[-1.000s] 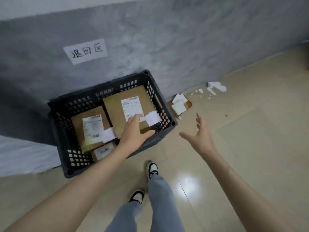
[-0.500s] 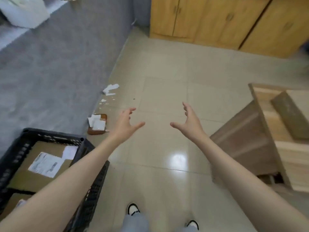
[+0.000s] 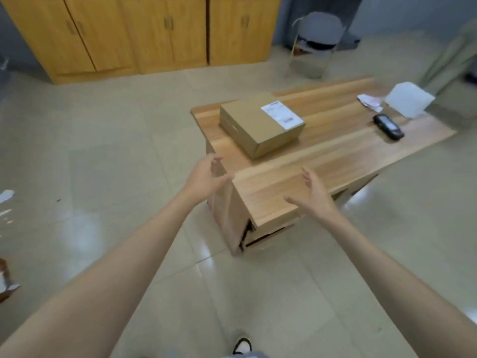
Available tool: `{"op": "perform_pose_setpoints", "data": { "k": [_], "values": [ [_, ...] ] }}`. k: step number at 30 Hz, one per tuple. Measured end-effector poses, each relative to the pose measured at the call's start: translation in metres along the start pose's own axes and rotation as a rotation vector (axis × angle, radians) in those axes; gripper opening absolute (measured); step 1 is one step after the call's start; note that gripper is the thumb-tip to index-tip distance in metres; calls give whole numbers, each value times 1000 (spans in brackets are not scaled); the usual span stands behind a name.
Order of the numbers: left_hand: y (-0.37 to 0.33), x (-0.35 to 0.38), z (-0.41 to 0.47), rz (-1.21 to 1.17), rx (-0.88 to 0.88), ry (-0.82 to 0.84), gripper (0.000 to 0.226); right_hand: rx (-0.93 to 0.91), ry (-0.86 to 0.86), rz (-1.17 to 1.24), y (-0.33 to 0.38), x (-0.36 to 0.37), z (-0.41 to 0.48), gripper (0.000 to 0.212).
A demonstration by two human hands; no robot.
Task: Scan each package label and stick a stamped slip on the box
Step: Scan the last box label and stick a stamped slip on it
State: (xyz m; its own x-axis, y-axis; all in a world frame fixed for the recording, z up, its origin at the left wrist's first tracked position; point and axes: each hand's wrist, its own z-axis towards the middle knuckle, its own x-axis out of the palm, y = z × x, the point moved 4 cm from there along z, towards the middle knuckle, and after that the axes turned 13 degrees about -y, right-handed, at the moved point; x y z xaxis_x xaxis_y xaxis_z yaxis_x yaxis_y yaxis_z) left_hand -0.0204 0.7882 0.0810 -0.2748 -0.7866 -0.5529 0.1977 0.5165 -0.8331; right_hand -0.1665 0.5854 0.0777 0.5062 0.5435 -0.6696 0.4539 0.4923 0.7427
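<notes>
A brown cardboard box [image 3: 255, 126] with a white shipping label [image 3: 281, 115] on its top lies at the near left end of a low wooden table [image 3: 343, 148]. A black handheld scanner [image 3: 388, 126] lies farther right on the table, beside some paper slips [image 3: 369, 101] and a white stack or pad [image 3: 409, 99]. My left hand [image 3: 206, 177] hovers off the table's left corner, fingers relaxed and holding nothing. My right hand [image 3: 316, 195] is held over the table's near edge, fingers spread, also holding nothing. Both hands are short of the box.
Yellow wooden cabinets [image 3: 144, 34] line the back wall. A grey folding chair [image 3: 316, 42] stands behind the table. Tiled floor [image 3: 103, 151] stretches around the table. Scraps of white paper [image 3: 6, 196] lie at the far left edge.
The view has swung right, away from the black crate of labelled boxes by the grey wall, to the wooden table. My left hand let go of the box in the crate; both hands now reach toward the table.
</notes>
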Motion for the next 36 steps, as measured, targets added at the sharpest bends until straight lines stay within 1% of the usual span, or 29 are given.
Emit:
{"op": "perform_pose_setpoints", "data": {
  "k": [2, 5, 10, 13, 15, 18, 20, 23, 27, 29, 31, 33, 36],
  "values": [
    [-17, 34, 13, -33, -32, 16, 58, 44, -46, 11, -27, -29, 17, 92],
    [-30, 75, 40, -37, -63, 37, 59, 48, -63, 21, -54, -48, 49, 93],
    [-38, 121, 97, -4, -69, -9, 64, 91, -44, 46, -82, -41, 113, 92],
    [-34, 143, 141, 58, -110, -79, 73, 121, -20, 54, -91, -32, 153, 92],
    [-31, 155, 170, 110, -193, -155, 83, 138, -19, 51, -95, -32, 182, 92],
    [-23, 174, 203, 53, -415, -231, 100, 172, -20, 48, -100, -36, 225, 94],
    [-15, 185, 221, 6, -498, -238, 109, 156, 9, 23, -99, -36, 253, 95],
    [0, 199, 239, -7, -535, -168, 119, 128, 61, -11, -95, -27, 294, 95],
    [6, 212, 257, -142, -540, -161, 117, 71, 149, -40, -88, 2, 345, 95],
    [7, 215, 263, -187, -576, -201, 114, 12, 193, -79, -88, 19, 370, 96],
    [8, 215, 266, -204, -600, -270, 118, -41, 266, -86, -90, 35, 392, 94],
    [4, 217, 264, -217, -607, -302, 120, -82, 343, -20, -93, 49, 407, 89],
    [-12, 226, 260, -223, -632, -325, 117, -117, 350, 62, -100, 52, 428, 84]
  ]
}}
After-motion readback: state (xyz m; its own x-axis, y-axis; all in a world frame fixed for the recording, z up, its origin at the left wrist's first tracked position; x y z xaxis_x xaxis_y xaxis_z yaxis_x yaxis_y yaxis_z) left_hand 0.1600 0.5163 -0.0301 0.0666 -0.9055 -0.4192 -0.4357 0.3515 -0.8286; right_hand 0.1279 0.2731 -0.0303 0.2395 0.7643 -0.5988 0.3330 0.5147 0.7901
